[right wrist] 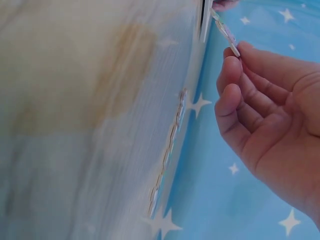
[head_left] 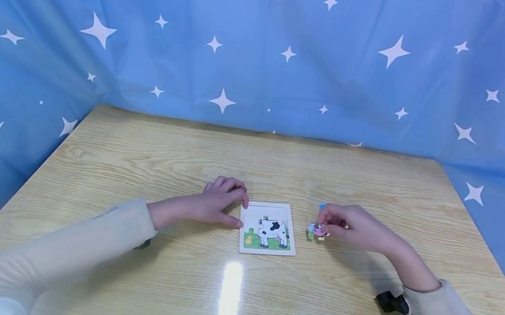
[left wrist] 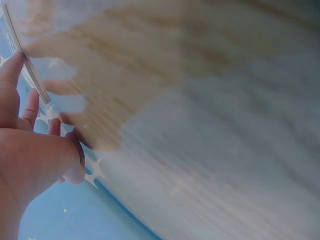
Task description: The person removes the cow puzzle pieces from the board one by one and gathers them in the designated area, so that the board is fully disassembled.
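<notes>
A square white puzzle tray (head_left: 269,211) lies flat on the table, with fitted pieces forming a black-and-white cow (head_left: 273,231) on green grass and a small yellow duck. At its left edge, my left hand (head_left: 222,201) rests with thumb and fingers spread, fingertips right at the rim. My right hand (right wrist: 270,105) pinches a thin puzzle piece (right wrist: 226,34) between thumb and fingertips, to the right of the tray. Below that hand, several loose puzzle pieces (right wrist: 167,150) lie on the table; in the head view the hand partly hides them, with a bit of a blue piece (head_left: 321,206) showing.
The wooden table (head_left: 161,150) has a light wood grain and a bright reflection in front of the tray. A blue curtain (head_left: 255,72) with white stars hangs behind and on both sides. A dark wrist device (head_left: 392,302) shows at the right sleeve.
</notes>
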`<state>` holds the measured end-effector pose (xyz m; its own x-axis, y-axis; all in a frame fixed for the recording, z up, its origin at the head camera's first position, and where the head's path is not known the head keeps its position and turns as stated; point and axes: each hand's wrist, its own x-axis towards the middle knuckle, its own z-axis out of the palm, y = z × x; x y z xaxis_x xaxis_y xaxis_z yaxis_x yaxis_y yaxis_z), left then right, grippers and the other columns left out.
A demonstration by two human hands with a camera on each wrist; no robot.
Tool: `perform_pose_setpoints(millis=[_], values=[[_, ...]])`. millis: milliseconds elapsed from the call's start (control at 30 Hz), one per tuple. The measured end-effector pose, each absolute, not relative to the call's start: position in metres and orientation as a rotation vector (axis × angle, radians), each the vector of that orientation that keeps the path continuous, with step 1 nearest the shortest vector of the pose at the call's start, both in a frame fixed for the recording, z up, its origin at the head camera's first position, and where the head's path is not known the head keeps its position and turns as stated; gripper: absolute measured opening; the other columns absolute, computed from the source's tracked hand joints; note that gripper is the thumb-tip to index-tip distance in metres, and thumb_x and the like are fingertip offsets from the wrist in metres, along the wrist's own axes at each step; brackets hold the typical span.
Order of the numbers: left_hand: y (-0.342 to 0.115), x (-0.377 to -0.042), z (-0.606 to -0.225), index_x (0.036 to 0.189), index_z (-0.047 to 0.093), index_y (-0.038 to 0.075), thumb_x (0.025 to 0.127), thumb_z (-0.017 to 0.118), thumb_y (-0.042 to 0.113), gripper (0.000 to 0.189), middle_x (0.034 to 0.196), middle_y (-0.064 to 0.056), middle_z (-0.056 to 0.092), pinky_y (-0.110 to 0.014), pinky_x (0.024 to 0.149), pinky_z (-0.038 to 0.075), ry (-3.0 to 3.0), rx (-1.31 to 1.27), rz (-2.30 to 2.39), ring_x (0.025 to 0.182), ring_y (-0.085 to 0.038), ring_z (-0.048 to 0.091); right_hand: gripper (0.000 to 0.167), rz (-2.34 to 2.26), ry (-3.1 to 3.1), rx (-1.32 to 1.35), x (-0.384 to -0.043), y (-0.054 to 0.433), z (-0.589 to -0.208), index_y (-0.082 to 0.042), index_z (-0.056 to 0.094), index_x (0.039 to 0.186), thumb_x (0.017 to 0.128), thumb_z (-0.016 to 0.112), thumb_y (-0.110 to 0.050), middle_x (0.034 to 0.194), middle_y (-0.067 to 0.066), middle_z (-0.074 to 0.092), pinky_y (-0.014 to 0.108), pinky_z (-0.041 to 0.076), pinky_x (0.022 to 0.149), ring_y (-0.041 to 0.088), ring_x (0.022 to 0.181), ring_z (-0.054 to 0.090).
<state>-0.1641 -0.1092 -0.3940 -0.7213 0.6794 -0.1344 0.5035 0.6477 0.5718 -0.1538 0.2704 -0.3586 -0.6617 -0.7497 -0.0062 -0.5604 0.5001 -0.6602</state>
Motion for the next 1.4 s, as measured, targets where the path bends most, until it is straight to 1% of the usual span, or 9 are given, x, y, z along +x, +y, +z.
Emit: perform_pose_setpoints(millis=[267, 367, 567, 733, 933, 1100, 1400], values=[[-0.109, -0.164, -0.394, 0.128, 0.059, 0.018, 0.103, 0.079, 0.033, 0.035, 0.164, -0.021, 0.038, -0.057, 0.111, 0.029, 2.529, 0.941, 0.73, 0.149, -0.045, 0.028, 0.013, -0.913, 2.474, -1.025, -0.155, 0.276, -0.357, -0.006, 0.07, 0.109, 0.104, 0.07, 0.006, 0.098, -0.009, 0.075, 0.027, 0.053, 0.073, 0.005, 0.083, 0.062], [-0.109, -0.164, -0.393, 0.127, 0.059, 0.018, 0.103, 0.079, 0.033, 0.035, 0.164, -0.021, 0.038, -0.057, 0.111, 0.029, 2.526, 0.94, 0.733, 0.149, -0.045, 0.028, 0.014, -0.91, 2.48, -1.01, -0.156, 0.278, -0.357, -0.005, 0.069, 0.109, 0.104, 0.069, 0.007, 0.099, -0.007, 0.075, 0.028, 0.054, 0.075, 0.004, 0.085, 0.064], [-0.109, -0.163, -0.393, 0.128, 0.059, 0.018, 0.103, 0.079, 0.034, 0.035, 0.164, -0.021, 0.037, -0.058, 0.112, 0.028, 2.521, 0.937, 0.731, 0.15, -0.046, 0.027, 0.011, -0.904, 2.494, -0.966, -0.158, 0.283, -0.359, -0.004, 0.068, 0.106, 0.104, 0.069, 0.007, 0.097, -0.006, 0.073, 0.027, 0.053, 0.072, 0.004, 0.084, 0.062], [-0.109, -0.163, -0.393, 0.127, 0.058, 0.018, 0.104, 0.079, 0.033, 0.035, 0.164, -0.021, 0.037, -0.059, 0.111, 0.028, 2.515, 0.937, 0.735, 0.149, -0.047, 0.026, 0.009, -0.883, 2.516, -0.897, -0.161, 0.284, -0.359, -0.003, 0.069, 0.106, 0.105, 0.07, 0.005, 0.095, -0.006, 0.071, 0.028, 0.053, 0.072, 0.006, 0.084, 0.062], [-0.11, -0.162, -0.391, 0.128, 0.058, 0.017, 0.104, 0.079, 0.033, 0.035, 0.164, -0.022, 0.037, -0.059, 0.111, 0.028, 2.518, 0.936, 0.733, 0.15, -0.047, 0.026, 0.009, -0.847, 2.539, -0.828, -0.163, 0.285, -0.357, -0.001, 0.068, 0.106, 0.104, 0.068, 0.007, 0.092, -0.005, 0.068, 0.029, 0.051, 0.071, 0.008, 0.08, 0.058], [-0.109, -0.163, -0.392, 0.127, 0.059, 0.018, 0.104, 0.079, 0.033, 0.035, 0.164, -0.021, 0.037, -0.059, 0.112, 0.029, 2.516, 0.937, 0.731, 0.15, -0.047, 0.026, 0.007, -0.846, 2.535, -0.804, -0.166, 0.285, -0.358, 0.0, 0.067, 0.105, 0.104, 0.067, 0.007, 0.092, -0.004, 0.069, 0.029, 0.052, 0.071, 0.009, 0.08, 0.06], [-0.11, -0.163, -0.392, 0.127, 0.059, 0.018, 0.104, 0.079, 0.034, 0.034, 0.163, -0.021, 0.038, -0.058, 0.111, 0.029, 2.524, 0.951, 0.724, 0.15, -0.047, 0.027, 0.008, -0.832, 2.524, -0.782, -0.168, 0.283, -0.36, 0.0, 0.066, 0.103, 0.104, 0.067, 0.008, 0.09, -0.003, 0.068, 0.029, 0.052, 0.07, 0.013, 0.079, 0.061]])
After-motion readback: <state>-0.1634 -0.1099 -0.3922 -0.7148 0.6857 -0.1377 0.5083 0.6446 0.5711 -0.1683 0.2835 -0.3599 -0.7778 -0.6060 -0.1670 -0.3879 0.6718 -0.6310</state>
